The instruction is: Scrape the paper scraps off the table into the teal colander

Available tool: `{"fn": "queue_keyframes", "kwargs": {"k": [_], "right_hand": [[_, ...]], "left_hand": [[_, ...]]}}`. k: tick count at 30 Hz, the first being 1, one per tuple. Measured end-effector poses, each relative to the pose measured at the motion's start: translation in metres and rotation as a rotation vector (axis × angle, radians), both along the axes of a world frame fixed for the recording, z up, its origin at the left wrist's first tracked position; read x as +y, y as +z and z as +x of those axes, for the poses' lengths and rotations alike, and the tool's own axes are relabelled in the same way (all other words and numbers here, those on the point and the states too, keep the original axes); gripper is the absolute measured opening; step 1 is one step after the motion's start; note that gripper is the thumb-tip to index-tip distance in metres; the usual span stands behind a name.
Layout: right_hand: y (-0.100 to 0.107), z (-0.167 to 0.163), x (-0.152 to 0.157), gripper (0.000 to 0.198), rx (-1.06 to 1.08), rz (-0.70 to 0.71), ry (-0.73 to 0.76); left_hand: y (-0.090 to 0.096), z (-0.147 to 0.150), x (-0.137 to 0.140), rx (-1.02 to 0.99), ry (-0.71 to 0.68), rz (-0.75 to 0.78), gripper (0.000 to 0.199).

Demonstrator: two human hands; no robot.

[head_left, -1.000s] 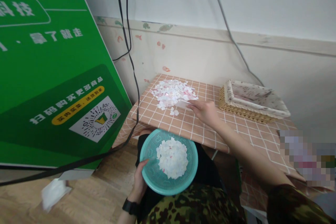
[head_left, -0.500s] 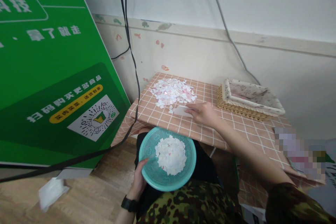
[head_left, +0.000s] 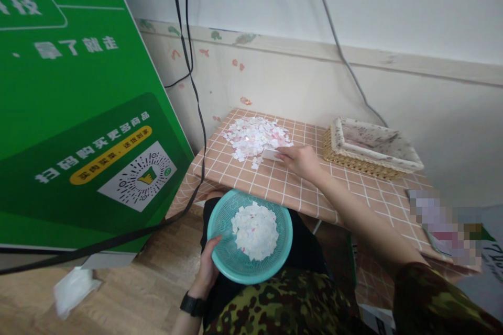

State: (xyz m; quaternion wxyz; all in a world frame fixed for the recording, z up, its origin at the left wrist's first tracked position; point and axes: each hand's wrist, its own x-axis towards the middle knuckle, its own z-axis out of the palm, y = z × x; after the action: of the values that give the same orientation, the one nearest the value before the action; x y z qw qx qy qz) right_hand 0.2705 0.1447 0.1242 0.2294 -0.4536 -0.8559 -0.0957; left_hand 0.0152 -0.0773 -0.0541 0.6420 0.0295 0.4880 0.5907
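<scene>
Head view, left grip holding basket, right grip holding card

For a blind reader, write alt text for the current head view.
The left hand holds a round teal plastic basket of small white paper scraps; the right hand pinches a flat white card by a pile of similar scraps on a brown, white-gridded tablecloth.

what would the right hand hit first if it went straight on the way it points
Likely the heap of paper scraps, met first by the flat white piece in the right hand; the piece's exact height is unclear.
</scene>
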Motion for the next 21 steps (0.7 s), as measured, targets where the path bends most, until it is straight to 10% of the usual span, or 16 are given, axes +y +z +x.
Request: {"fn": "queue_keyframes", "kwargs": {"k": [21], "right_hand": [[0.012, -0.001, -0.016, 0.027, -0.064, -0.018, -0.03]], "left_hand": [[-0.001, -0.001, 0.002, -0.021, -0.003, 0.014, 0.033]]}}
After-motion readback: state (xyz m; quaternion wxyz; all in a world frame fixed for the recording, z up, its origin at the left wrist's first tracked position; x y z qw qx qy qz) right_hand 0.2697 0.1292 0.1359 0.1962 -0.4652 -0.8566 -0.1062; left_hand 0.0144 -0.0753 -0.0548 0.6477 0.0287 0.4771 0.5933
